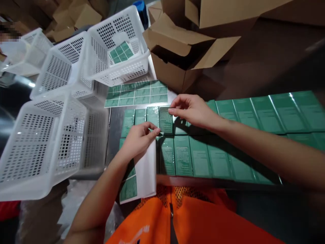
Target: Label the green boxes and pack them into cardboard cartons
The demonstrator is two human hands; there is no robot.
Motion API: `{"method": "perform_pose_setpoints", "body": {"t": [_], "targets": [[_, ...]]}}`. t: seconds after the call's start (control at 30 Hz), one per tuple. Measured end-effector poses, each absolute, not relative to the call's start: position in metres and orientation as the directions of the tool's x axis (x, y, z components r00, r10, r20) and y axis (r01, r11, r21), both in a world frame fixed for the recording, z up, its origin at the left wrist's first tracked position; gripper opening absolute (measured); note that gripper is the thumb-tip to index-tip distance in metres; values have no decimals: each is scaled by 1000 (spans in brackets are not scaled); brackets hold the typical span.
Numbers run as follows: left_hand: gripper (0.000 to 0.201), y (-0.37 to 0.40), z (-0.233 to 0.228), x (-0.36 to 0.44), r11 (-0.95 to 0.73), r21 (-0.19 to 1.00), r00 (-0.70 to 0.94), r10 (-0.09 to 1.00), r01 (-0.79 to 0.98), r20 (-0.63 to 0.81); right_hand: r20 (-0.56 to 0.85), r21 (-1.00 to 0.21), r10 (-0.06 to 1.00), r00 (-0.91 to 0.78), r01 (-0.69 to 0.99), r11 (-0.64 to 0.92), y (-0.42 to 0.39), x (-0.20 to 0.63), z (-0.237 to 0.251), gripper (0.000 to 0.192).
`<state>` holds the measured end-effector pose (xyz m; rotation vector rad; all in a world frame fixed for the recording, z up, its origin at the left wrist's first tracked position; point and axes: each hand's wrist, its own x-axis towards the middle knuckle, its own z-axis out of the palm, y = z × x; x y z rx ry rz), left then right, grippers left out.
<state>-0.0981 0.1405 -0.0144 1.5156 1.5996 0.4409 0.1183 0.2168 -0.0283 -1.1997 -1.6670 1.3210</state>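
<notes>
The left hand point(138, 139) has thumb and forefinger close together at the near left corner of the label point(166, 121) (whether they grip it, I cannot tell). The label lies between both hands, in line with the back boxes point(152, 117), long axis pointing away from the body. The right hand point(194, 107), equally near, pinches its far right corner.
</notes>
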Motion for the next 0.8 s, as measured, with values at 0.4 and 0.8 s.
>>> {"method": "perform_pose_setpoints", "body": {"t": [0.4, 0.8], "targets": [[28, 152, -19, -79, 135, 534, 109, 910, 835, -400, 42, -741, 919, -393, 604, 293, 231, 114, -44, 15], [30, 159, -23, -77, 139, 484, 105, 890, 864, -444, 11, -692, 917, -400, 658, 295, 234, 111, -51, 16]]}}
